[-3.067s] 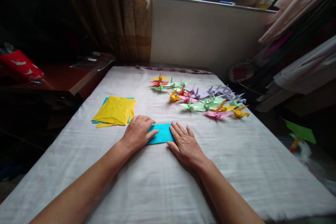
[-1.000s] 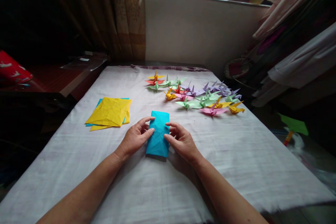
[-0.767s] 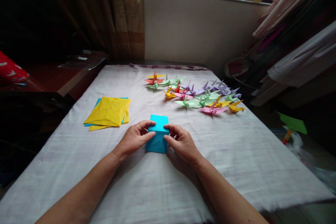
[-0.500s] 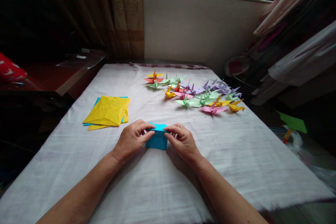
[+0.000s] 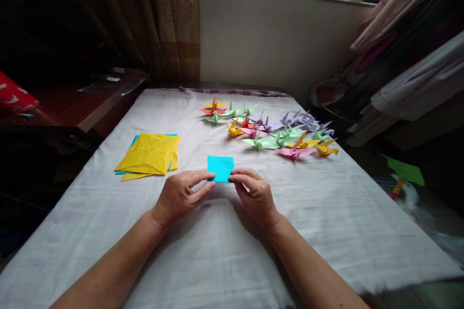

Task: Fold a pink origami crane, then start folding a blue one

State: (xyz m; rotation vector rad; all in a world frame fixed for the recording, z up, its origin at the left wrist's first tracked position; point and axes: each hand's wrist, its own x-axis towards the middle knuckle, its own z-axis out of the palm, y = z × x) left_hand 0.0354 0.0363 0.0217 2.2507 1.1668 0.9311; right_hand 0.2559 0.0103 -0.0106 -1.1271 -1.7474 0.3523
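Note:
A small folded blue paper (image 5: 221, 168) lies between my hands at the middle of the cloth-covered table, its flat square face showing. My left hand (image 5: 184, 193) grips the paper's near left corner between thumb and fingertips. At the near right corner, my right hand (image 5: 253, 195) pinches it in the same way, the thumb partly hidden under the fingers. Left of my hands rests a stack of creased yellow paper (image 5: 148, 154) with blue sheets showing beneath.
Several folded paper cranes (image 5: 266, 125) in many colours stand on the far right part of the white cloth (image 5: 217, 260). A brown side table (image 5: 79, 106) adjoins at the left. Clothes (image 5: 420, 82) hang at the right.
The blue paper has gone from a creased shape with its lower flap hanging toward me to a flat square that extends away from my fingertips. Both hands still hold it.

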